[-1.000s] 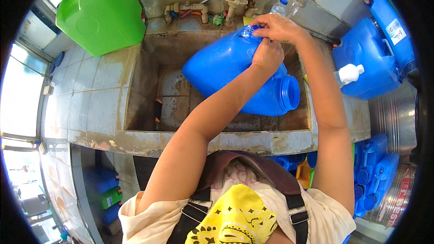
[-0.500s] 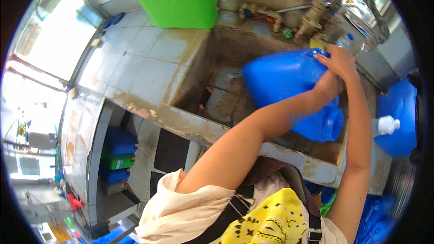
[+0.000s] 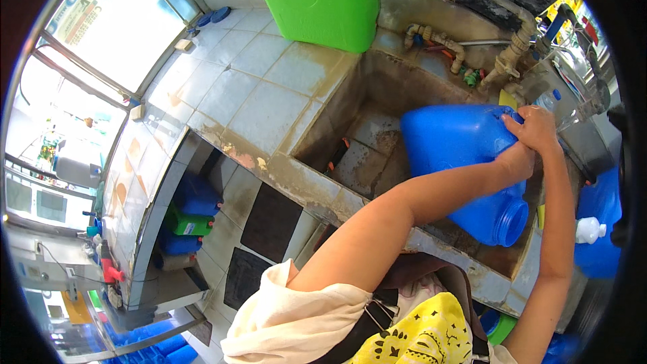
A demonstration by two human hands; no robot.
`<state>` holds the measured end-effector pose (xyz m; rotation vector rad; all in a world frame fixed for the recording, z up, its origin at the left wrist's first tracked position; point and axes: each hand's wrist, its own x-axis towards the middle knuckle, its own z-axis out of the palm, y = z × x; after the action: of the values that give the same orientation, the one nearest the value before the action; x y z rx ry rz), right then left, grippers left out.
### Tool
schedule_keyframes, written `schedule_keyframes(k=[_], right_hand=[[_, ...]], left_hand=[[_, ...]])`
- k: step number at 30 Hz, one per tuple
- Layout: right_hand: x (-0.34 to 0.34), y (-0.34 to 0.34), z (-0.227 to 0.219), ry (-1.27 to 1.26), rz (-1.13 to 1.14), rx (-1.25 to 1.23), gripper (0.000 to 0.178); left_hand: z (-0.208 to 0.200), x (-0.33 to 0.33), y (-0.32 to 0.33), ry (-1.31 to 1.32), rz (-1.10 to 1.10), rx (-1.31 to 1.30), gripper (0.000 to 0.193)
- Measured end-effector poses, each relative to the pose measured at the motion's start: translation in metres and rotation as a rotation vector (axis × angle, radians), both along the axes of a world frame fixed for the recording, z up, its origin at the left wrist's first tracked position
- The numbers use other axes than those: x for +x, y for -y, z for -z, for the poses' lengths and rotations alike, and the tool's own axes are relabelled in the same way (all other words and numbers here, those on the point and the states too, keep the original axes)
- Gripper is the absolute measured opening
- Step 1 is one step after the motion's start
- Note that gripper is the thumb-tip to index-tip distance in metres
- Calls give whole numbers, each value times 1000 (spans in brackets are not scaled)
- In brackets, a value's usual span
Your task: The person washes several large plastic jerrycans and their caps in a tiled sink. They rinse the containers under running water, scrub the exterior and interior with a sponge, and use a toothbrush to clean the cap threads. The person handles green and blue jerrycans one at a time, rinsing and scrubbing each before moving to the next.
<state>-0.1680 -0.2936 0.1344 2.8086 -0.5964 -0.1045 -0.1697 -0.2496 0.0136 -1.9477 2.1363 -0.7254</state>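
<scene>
A big blue plastic jug [image 3: 451,138] lies tilted inside a tiled sink basin [image 3: 323,185], its wide round mouth [image 3: 512,224] uncapped and facing the near side. My left forearm crosses over the jug, and my left hand [image 3: 517,160] is curled at its right side by the handle area; those fingers are mostly hidden. Just above it, my right hand [image 3: 538,128] is bent over the jug's upper right corner, fingers curled against a small fitting there. Whether a small part sits between these fingers cannot be made out.
A green container [image 3: 320,3] stands on the tiled counter [image 3: 249,104] behind the basin. Pipes [image 3: 509,61] run along the back wall. Another blue container [image 3: 598,212] and a white-capped bottle [image 3: 590,230] are at the right. Several jugs [image 3: 189,222] fill a shelf below the counter.
The whole view has shifted, so basin, jug and arms appear farther right and lower. Both hands stay at the same end of the jug; the right fingers have moved slightly.
</scene>
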Motion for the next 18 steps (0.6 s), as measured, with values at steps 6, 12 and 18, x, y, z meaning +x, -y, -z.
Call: schedule_keyframes(k=[6, 12, 18], right_hand=[[30, -13, 15, 180, 246, -55, 53], [12, -55, 25, 585, -50, 340, 52], [-11, -97, 111, 603, -242, 373, 21]], left_hand=[[-7, 12, 14, 606, -191, -267, 46], [3, 85, -66, -381, -17, -311, 44], [33, 312, -351, -1195, -396, -478, 43]])
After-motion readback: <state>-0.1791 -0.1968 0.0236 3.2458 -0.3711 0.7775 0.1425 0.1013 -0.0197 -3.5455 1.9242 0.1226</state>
